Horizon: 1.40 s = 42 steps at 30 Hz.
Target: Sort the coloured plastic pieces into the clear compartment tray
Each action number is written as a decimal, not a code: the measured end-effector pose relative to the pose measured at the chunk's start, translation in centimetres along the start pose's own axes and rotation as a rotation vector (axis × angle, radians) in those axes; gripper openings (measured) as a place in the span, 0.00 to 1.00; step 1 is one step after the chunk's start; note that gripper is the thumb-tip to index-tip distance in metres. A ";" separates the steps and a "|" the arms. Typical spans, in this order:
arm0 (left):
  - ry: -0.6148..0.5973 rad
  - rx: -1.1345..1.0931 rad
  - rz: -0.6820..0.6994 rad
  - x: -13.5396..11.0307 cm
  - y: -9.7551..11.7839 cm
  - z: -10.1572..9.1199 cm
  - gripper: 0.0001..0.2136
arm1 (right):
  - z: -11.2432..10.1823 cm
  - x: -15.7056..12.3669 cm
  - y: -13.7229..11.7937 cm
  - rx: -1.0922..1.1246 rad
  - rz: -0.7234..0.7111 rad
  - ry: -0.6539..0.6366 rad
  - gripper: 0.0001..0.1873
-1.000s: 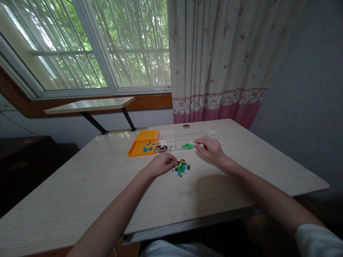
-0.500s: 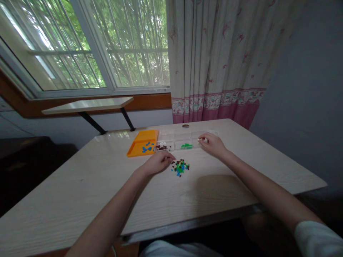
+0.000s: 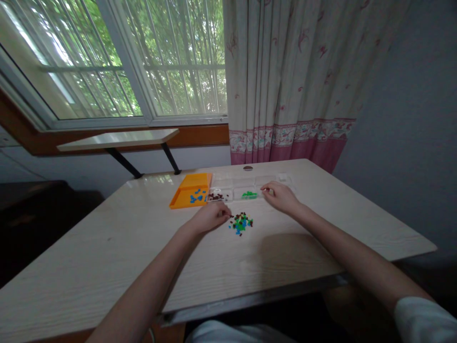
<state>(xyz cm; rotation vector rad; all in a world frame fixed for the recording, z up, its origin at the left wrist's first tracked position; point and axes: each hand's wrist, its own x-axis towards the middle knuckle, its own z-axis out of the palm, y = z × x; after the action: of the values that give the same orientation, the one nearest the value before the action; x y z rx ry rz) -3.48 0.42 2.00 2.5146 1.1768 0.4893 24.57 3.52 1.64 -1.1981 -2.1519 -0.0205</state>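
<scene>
1. From where I stand, the print I can make out is the pink floral pattern on the curtain [image 3: 264, 71].
2. The orange case [image 3: 194, 180] lies open on the pale table [image 3: 214, 281]; its front half holds scattered blue pieces [image 3: 197, 196].
3. Just beside it, the clear compartment box [image 3: 243, 179] has brown pieces [image 3: 216, 196] in the front compartment nearest the case and green pieces [image 3: 249, 195] in the next one along.
4. The mixed pile [image 3: 241, 224] sits on the bare tabletop in front of the box: green, blue and brown bits, with a little yellow.
5. The left hand [image 3: 213, 216] is at the pile's left edge, fingers bent and tips close together. A brown bit shows at the tips; I can't tell whether it is gripped.
6. The right hand [image 3: 280, 196] is at the box, right of the green pieces, fingers curled, thumb near forefinger; I can't tell if anything is pinched there.
7. Half a second ago the right hand reached slightly farther back, a pale bit at its fingertips; it has since come a little nearer the person.
</scene>
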 end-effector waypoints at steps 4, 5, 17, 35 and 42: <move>0.077 -0.154 -0.031 0.1 0.6 0.3 0.09 | 0.5 -0.7 -2.7 0.073 -0.145 -0.045 0.09; 0.108 -0.222 -0.041 0.2 0.9 0.6 0.09 | 0.6 -0.9 -3.5 0.089 -0.185 -0.049 0.10; 0.198 -0.849 -0.122 1.2 3.2 2.8 0.14 | 1.2 -1.4 -5.9 0.161 -0.395 0.051 0.10; 0.368 -0.648 -0.111 1.2 3.7 2.2 0.10 | 0.8 -1.5 -6.2 0.249 -0.295 0.010 0.10; 0.374 -0.549 -0.069 1.2 3.5 2.5 0.09 | 0.8 -1.5 -6.4 0.268 -0.258 -0.002 0.10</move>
<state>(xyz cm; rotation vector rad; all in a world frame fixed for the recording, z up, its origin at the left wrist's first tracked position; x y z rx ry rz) 0.67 -1.08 1.43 1.9540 1.0579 1.1277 19.76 -1.06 2.04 -0.7663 -2.2143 0.1524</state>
